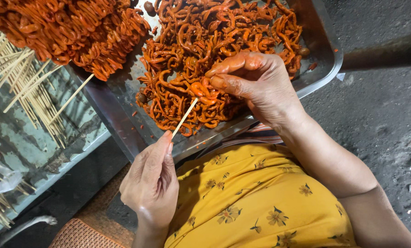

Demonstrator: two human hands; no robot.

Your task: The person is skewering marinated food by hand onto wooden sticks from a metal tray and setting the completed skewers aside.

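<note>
From the head camera we look down on a metal tray (327, 50) that rests across our lap, and we take it as our landmark. Over its near edge our left hand (151, 183) pinches the blunt end of 1 bamboo skewer (185, 116) between thumb and forefinger, fingers closed snugly on it, the stick angled up so that its tip points into the heap. At the tray's middle our right hand (256, 82) closes thumb and 2 fingertips on a curled orange strip (202, 91) of sauced meat, holding it right at the skewer's tip, so the point can meet it squarely. The loose pile of marinated strips (214, 41) fills the tray beyond the hands. At the tray's far left corner a stack of loaded skewers (72, 32) lies with the bare sticks fanned outward, clear of the sauce. Left of the tray runs a worn greenish ledge (21, 138); right of it lies rough dark concrete ground (389, 115); below it, our yellow flowered dress (256, 202).
</note>
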